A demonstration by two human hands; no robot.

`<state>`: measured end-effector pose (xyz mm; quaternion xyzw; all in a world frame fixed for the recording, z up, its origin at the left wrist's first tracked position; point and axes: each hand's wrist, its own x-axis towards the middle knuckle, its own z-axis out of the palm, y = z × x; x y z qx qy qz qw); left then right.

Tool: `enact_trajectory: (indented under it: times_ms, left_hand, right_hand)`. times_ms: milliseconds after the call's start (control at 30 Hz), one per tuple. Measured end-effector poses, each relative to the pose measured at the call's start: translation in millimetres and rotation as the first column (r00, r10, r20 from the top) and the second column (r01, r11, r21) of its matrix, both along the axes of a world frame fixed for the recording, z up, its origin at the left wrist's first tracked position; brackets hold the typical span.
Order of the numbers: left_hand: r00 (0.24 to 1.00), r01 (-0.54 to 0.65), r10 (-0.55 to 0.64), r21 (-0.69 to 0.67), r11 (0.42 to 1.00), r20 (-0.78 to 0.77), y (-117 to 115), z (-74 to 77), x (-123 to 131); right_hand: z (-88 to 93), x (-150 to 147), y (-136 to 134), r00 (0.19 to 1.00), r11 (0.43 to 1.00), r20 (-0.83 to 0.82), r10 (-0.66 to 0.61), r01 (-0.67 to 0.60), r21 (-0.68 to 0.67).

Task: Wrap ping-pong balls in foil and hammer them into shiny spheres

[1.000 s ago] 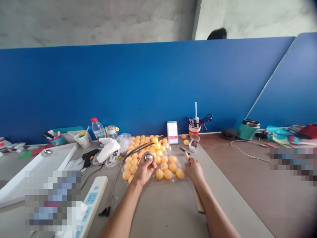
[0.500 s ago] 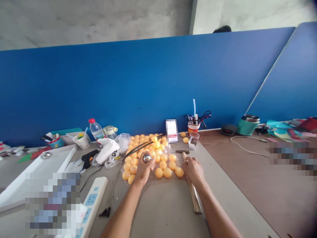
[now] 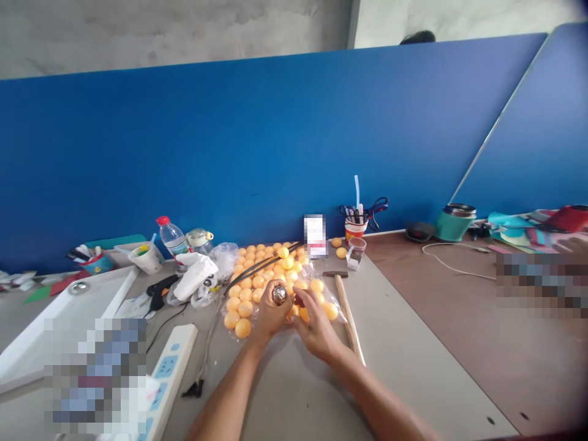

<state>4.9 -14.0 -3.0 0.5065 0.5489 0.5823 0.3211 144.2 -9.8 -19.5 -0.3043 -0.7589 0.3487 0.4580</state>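
Note:
My left hand (image 3: 272,312) is closed around a shiny silver round-ended object (image 3: 279,294); the rest of it is hidden in the fist. Close on its right, my right hand (image 3: 316,324) hovers with thumb and fingers apart, and I see nothing held in it. Both hands are over the near edge of a clear plastic bag of orange balls (image 3: 243,328). Right of the bag lies a hammer (image 3: 348,318) with a wooden handle and dark head. Dark thin strips (image 3: 257,267) lie across the balls.
At left are a white power strip (image 3: 177,355), a white tray (image 3: 27,349), a black glue gun (image 3: 160,294) and a plastic bottle (image 3: 172,236). Behind stand a pen cup (image 3: 356,229) and a small clear jar (image 3: 356,252). A blue partition (image 3: 257,147) closes the back.
My right hand has left the hammer handle and moved left, beside my left hand. The left hand still holds the silver object. The hammer stays on the table.

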Motion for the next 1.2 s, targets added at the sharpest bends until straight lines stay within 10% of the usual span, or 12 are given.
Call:
enact_trajectory:
  times_ms: [400,1200]
  left_hand:
    - [0.986,0.062,-0.064,0.018,0.998,0.156,-1.3,-3.5,7.1]
    - [0.998,0.002,0.001,0.054,0.999,-0.056,-5.6,-11.2,5.0]
  right_hand:
    - [14.5,3.3,-2.4,0.993,0.991,-0.047,0.109,-0.112,-0.076]
    - [6.3,-0.2,-1.8,0.997,0.994,-0.023,0.08,-0.081,-0.072]
